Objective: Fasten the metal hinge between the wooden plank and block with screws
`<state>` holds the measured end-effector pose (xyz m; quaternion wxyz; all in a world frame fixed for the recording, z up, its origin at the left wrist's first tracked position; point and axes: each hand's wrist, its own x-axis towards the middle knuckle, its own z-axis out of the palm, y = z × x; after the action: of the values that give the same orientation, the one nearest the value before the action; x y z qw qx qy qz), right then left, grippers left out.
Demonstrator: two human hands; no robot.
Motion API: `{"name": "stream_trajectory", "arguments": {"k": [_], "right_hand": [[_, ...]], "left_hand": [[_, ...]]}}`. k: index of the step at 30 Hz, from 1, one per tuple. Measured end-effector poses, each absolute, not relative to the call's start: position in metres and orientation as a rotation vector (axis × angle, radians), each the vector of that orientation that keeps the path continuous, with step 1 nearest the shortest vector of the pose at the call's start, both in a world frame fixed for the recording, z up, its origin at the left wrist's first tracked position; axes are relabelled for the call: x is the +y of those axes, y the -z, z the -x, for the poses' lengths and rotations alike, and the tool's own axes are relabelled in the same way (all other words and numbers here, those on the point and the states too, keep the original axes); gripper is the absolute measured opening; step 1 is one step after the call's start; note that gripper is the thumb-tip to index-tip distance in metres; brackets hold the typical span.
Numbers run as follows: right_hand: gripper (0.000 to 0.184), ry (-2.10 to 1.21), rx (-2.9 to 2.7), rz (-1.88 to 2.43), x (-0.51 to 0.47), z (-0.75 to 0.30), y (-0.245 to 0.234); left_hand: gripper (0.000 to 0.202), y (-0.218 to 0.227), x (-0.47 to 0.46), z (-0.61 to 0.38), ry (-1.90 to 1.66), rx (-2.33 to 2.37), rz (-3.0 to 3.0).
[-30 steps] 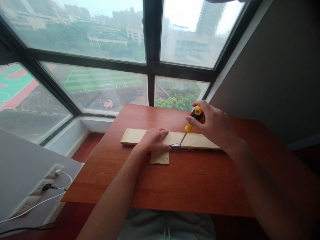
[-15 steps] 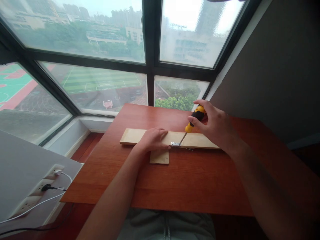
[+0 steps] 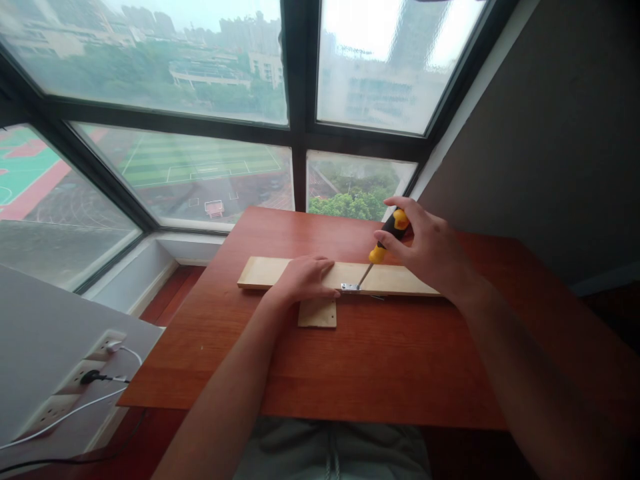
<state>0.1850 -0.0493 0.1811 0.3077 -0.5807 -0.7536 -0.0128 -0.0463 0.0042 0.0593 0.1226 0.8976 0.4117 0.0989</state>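
Note:
A long pale wooden board lies across the red-brown table. A smaller wooden piece sits against its near edge. My left hand lies flat on the board, fingers together, pressing down where the two pieces meet. A small metal bracket sits on the board just right of that hand. My right hand is closed around the yellow and black handle of a screwdriver. Its shaft slants down to the left and its tip rests on the bracket.
Large windows rise behind the table's far edge. A grey wall stands on the right. At lower left a white surface holds a power strip with plugged-in cables. My lap shows below the table's near edge.
My right hand has shifted its grip on the screwdriver handle, fingers turning slightly. The tip stays on the bracket and my left hand has not moved.

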Motion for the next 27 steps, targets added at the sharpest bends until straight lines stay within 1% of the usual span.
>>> {"name": "stream_trajectory", "arguments": {"k": [2, 4, 7, 9, 11, 15, 19, 22, 24, 27], "right_hand": [[0.047, 0.138, -1.990, 1.577, -0.0490, -0.1828, -0.1800], [0.044, 0.134, -1.988, 1.578, -0.0492, -0.1812, -0.1800], [0.039, -0.123, -2.014, 1.458, -0.0504, -0.1817, -0.1819], [0.040, -0.342, -2.022, 1.343, -0.0514, -0.1834, -0.1835], [0.043, -0.407, -2.027, 1.308, -0.0523, -0.1850, -0.1843], [0.044, -0.130, -2.045, 1.436, -0.0524, -0.1844, -0.1831], [0.040, 0.131, -2.038, 1.539, -0.0508, -0.1800, -0.1813], [0.040, 0.181, -2.027, 1.582, -0.0508, -0.1781, -0.1820], [0.038, 0.025, -2.043, 1.534, -0.0514, -0.1786, -0.1836], [0.041, -0.361, -2.077, 1.337, -0.0512, -0.1814, -0.1862]], "left_hand": [[0.064, -0.0598, 0.0039, 0.0464, -0.287, 1.196, -2.626], [0.063, -0.0604, 0.0035, 0.0462, -0.283, 1.200, -2.629], [0.062, -0.0612, 0.0033, 0.0456, -0.276, 1.213, -2.626], [0.061, -0.0617, 0.0034, 0.0452, -0.278, 1.212, -2.624], [0.061, -0.0625, 0.0032, 0.0450, -0.279, 1.210, -2.622], [0.060, -0.0647, 0.0023, 0.0448, -0.262, 1.217, -2.619], [0.060, -0.0660, 0.0019, 0.0446, -0.247, 1.222, -2.619], [0.060, -0.0655, 0.0029, 0.0446, -0.253, 1.218, -2.622], [0.059, -0.0649, 0.0038, 0.0447, -0.261, 1.212, -2.622], [0.059, -0.0641, 0.0050, 0.0450, -0.266, 1.211, -2.614]]}}
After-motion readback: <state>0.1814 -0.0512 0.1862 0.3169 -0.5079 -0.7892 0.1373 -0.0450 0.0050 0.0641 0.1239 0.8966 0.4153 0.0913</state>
